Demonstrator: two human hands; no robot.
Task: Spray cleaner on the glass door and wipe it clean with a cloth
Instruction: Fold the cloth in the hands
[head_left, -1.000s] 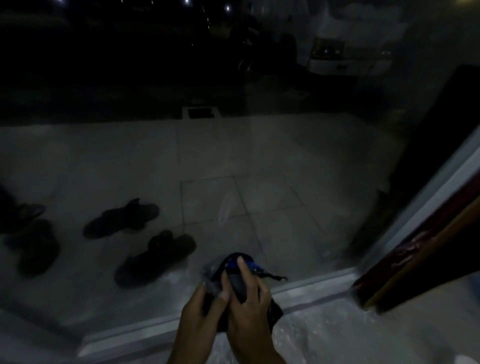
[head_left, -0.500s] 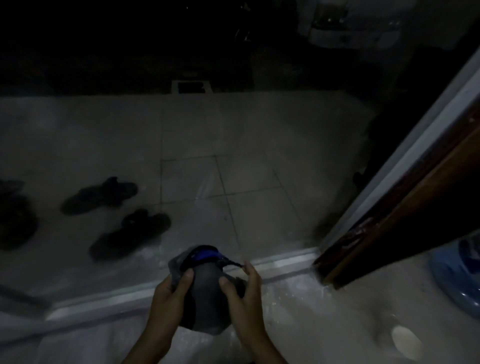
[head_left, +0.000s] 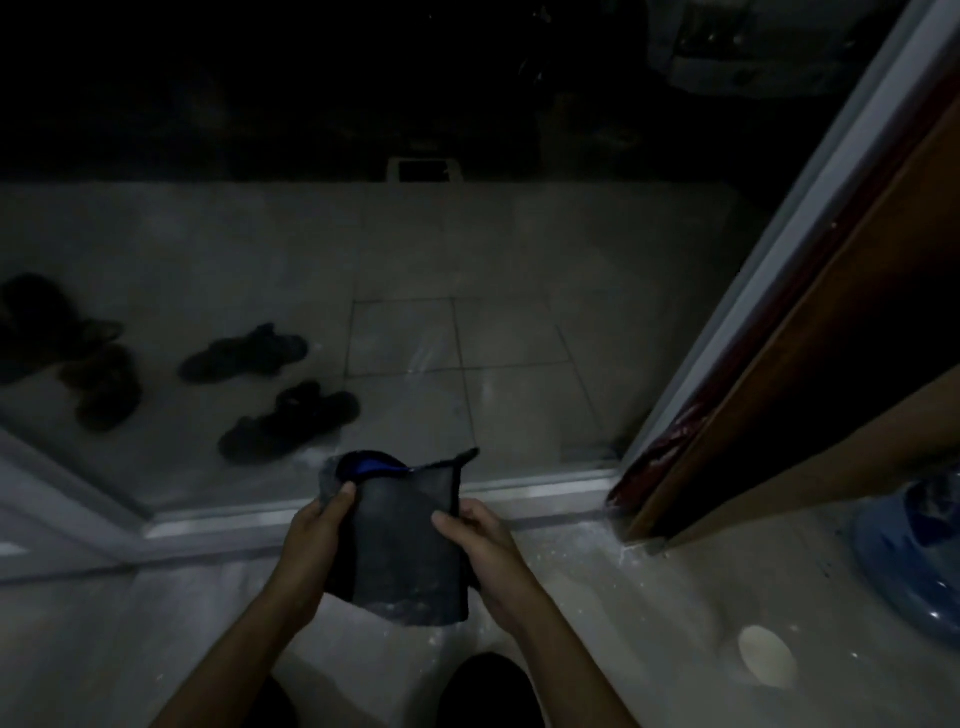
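I log left grip (head_left: 318, 540) and right grip (head_left: 488, 543) each pinching an edge of the cloth (head_left: 405, 545), spread between them, glass door (head_left: 519, 332) just beyond; step judged as cloth prep, next move needs it pressed flat on glass.
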